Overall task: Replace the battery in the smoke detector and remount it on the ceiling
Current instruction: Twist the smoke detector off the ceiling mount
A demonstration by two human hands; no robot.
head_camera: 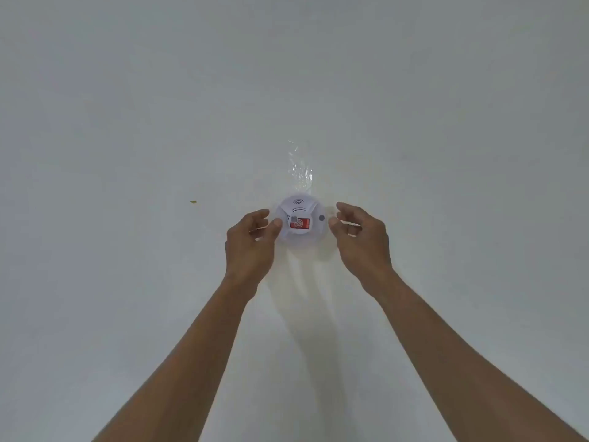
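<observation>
Against the white ceiling (pixel 127 90) I see the smoke detector (pixel 299 222), a round white unit with a red label on its face and a small grey button toward its right side. My left hand (pixel 250 247) is at the detector's left edge, thumb tip touching the rim and the other fingers curled loosely behind it; I cannot tell whether they actually grasp the housing. My right hand (pixel 363 240) is just beside the detector's right edge, thumb and fingers bent toward the rim, and contact there is unclear too. Directly above the detector, a crinkled strip of clear tape (pixel 299 170) lies on the ceiling. Well to the detector's left sits a small yellowish speck (pixel 193 202).
</observation>
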